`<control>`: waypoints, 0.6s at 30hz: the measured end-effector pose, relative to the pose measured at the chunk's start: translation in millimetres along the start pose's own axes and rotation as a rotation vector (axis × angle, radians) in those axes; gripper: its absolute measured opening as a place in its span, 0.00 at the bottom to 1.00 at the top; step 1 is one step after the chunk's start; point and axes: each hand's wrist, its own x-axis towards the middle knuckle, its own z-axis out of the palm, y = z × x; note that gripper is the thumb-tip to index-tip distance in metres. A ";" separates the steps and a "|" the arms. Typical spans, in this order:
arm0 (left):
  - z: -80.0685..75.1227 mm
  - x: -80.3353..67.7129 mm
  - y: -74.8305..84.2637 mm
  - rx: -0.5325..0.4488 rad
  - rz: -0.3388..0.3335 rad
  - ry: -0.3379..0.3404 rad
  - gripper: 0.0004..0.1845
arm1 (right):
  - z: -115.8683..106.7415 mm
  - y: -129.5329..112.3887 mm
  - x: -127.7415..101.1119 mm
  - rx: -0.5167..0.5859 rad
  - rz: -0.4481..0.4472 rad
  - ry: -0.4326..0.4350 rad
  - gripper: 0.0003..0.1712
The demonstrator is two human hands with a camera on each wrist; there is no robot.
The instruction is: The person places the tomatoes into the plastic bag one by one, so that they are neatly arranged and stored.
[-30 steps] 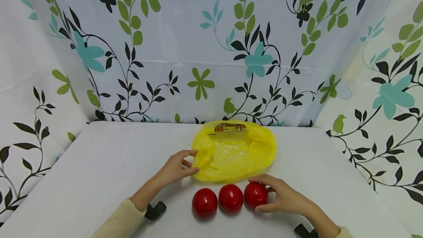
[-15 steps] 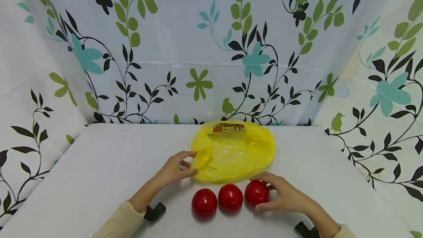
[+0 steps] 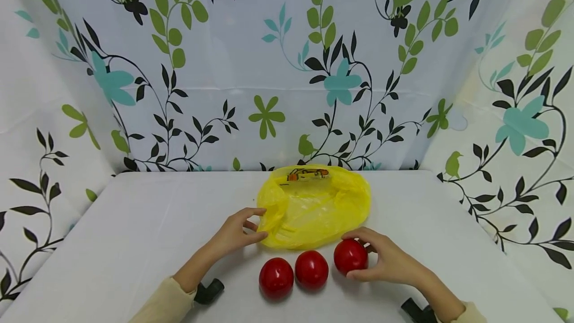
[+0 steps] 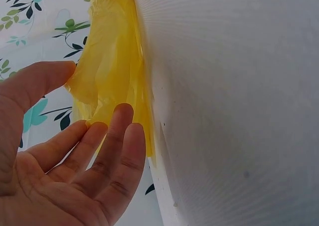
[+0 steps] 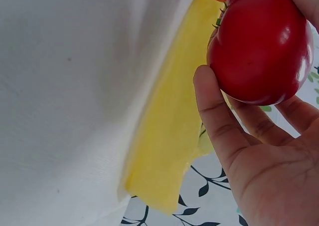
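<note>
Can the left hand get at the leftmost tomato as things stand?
Probably yes. The left hand pinches the yellow bag edge, and the leftmost tomato sits just below it on bare table, nothing between.

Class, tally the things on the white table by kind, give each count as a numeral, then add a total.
Red tomatoes: 3
Yellow plastic bags: 1
Total: 4

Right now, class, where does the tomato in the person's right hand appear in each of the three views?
Head: tomato at lower centre-right, rightmost of three, gripped by the right hand.
Left wrist: not in it.
Right wrist: upper right, held between thumb and fingers.
Shared landmark: the yellow bag, seen in all three views.
</note>
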 end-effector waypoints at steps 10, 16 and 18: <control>-0.6 -0.9 -0.3 -0.005 -0.009 -0.002 0.31 | -5.0 -7.9 15.0 -0.013 -0.037 0.074 0.32; -0.6 -0.7 -0.3 0.000 -0.006 -0.007 0.31 | -5.6 -15.4 26.9 0.003 -0.041 0.083 0.34; -0.6 -0.6 0.0 0.001 -0.005 -0.008 0.31 | -5.5 -17.4 30.2 0.003 -0.043 0.082 0.34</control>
